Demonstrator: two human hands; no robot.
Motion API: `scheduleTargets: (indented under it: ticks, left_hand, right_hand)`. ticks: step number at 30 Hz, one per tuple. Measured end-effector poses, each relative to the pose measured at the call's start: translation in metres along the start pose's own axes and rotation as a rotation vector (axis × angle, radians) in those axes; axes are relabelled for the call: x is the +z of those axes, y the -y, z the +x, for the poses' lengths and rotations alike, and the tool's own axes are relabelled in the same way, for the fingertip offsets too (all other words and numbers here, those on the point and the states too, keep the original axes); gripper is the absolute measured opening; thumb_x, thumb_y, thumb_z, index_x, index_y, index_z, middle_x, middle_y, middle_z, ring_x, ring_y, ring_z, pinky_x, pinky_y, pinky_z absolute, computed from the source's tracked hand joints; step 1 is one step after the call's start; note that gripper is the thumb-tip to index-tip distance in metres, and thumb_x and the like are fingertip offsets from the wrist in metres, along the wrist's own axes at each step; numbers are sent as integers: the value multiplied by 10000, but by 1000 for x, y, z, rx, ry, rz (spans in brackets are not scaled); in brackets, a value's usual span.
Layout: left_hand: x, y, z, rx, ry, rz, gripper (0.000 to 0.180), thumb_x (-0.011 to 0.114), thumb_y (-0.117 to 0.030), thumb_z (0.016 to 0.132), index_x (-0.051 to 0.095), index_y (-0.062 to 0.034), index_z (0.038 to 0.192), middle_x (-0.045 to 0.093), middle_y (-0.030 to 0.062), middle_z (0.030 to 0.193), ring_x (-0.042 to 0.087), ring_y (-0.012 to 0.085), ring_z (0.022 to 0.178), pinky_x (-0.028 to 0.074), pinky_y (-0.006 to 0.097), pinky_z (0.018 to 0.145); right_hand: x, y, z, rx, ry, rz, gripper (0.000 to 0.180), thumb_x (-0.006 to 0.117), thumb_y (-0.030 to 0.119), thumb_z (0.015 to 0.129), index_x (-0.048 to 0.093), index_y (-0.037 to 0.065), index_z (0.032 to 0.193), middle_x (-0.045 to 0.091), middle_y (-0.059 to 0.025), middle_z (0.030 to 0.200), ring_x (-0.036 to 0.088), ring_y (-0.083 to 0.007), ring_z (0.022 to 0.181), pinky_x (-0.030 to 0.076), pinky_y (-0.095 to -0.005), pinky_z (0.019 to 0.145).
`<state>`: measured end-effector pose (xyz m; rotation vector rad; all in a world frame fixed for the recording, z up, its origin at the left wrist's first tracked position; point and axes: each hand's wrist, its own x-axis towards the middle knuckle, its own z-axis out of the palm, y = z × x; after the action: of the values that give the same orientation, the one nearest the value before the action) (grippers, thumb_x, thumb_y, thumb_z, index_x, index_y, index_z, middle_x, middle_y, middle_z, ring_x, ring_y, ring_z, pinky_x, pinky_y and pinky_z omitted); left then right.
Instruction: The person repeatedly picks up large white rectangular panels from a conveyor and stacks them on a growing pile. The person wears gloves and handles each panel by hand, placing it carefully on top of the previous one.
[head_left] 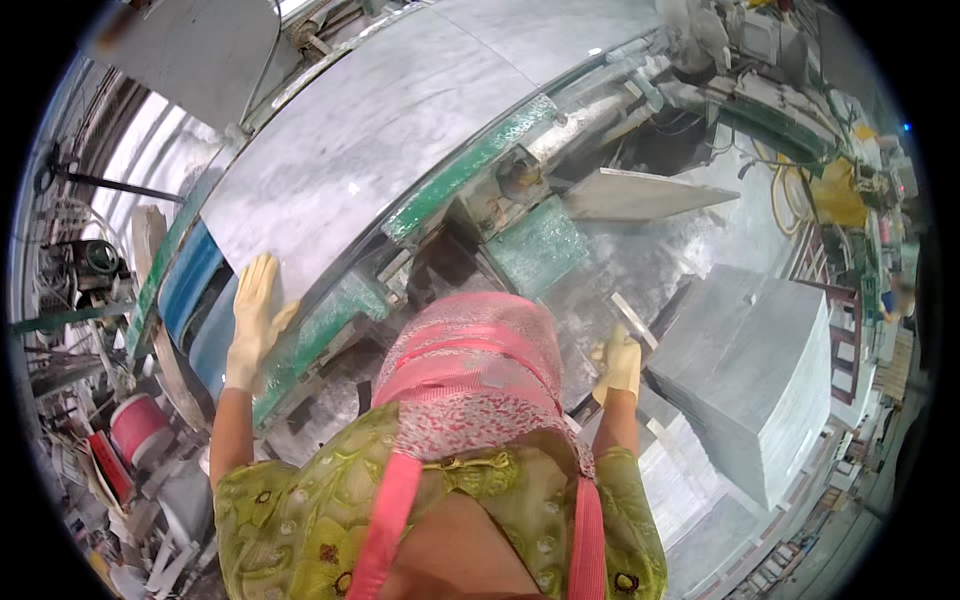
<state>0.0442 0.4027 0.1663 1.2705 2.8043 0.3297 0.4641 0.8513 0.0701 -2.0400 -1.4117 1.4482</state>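
A polished grey-white marble slab point(330, 160) lies on the green-edged conveyor bed of a machine. My left hand point(256, 315), in a cream rubber glove, rests with straight fingers on the slab's near left corner, its thumb spread out to the side. On the other side of my body, my right hand point(618, 365) wears a matching glove and hangs low beside a stack of grey slabs point(720, 350). Its fingers look curled. A flat pale strip point(632, 318) lies right against them; whether they grip it is unclear.
Worn green machine framing point(465, 175) runs along the slab's near edge. A thin grey panel point(650, 195) juts out beyond it. At the left are a pink-red spool point(140, 430) and cluttered scrap. A yellow container point(838, 195) with hoses stands far right.
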Motion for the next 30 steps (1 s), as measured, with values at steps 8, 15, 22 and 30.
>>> scheduleTargets:
  ticks: [8, 15, 22, 30]
  left_hand:
    - [-45, -15, 13, -13, 274, 185, 866, 812, -188, 692, 416, -21, 1443, 426, 213, 1478, 374, 350, 1394, 270, 459, 1175]
    - [-27, -101, 158, -188, 16, -88, 429, 628, -210, 934, 574, -11, 1310, 555, 204, 1371, 492, 335, 1317, 375, 406, 1097]
    - [53, -254, 388, 127, -99, -321, 429, 480, -328, 1022, 563, -22, 1310, 595, 207, 1310, 555, 337, 1230, 429, 385, 1025]
    - [111, -306, 500, 167, -272, -109, 503, 586, -376, 939, 557, -3, 1275, 593, 239, 1261, 561, 389, 1174, 446, 418, 978]
  right_hand:
    - [-53, -66, 57, 70, 47, 107, 409, 508, 360, 910, 563, 23, 685, 579, -90, 612, 522, -202, 501, 408, -337, 513]
    - [-70, -95, 123, 101, 63, 91, 516, 505, 408, 981, 619, -44, 759, 619, -119, 619, 596, -224, 520, 498, -352, 533]
    - [-105, -63, 130, 298, 6, 378, 392, 524, 356, 972, 598, -21, 892, 565, -64, 701, 557, -178, 609, 491, -310, 611]
    - [-129, -130, 128, 426, 29, 328, 462, 488, 402, 987, 549, 3, 762, 506, -40, 677, 511, -162, 600, 446, -303, 563]
